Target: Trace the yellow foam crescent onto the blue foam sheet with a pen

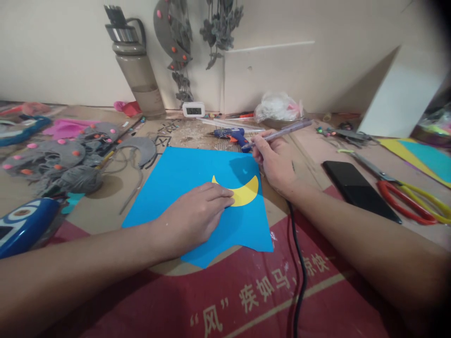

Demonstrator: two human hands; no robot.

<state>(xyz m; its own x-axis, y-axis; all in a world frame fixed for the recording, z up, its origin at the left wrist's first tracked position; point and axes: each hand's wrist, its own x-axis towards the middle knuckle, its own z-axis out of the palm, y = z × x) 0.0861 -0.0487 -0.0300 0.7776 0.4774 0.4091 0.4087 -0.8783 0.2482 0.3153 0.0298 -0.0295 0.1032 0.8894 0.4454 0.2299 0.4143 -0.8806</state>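
Note:
A blue sheet (pixel 151 199) with a cut-out along its near edge lies flat on the printed cardboard (pixel 260 300). On the sheet is a yellow crescent (pixel 246 193). My left hand (pixel 197 211) presses the crescent's left part against the sheet, fingers held together, palm down. Past the sheet's right edge, my right hand (pixel 275 162) pinches a pen (pixel 289 129) that slants up to the right. The pen's lower end is above the sheet's far right corner, close to the blue glue gun (pixel 232 134).
Scissors (pixel 387 180) and a black phone (pixel 359 190) lie right; a black cable (pixel 298 253) runs toward me. A bottle (pixel 137 70), small clock (pixel 193 110) and plastic bag (pixel 278 107) stand behind. Grey felt pieces (pixel 63 152) and a blue-white object (pixel 28 225) are left.

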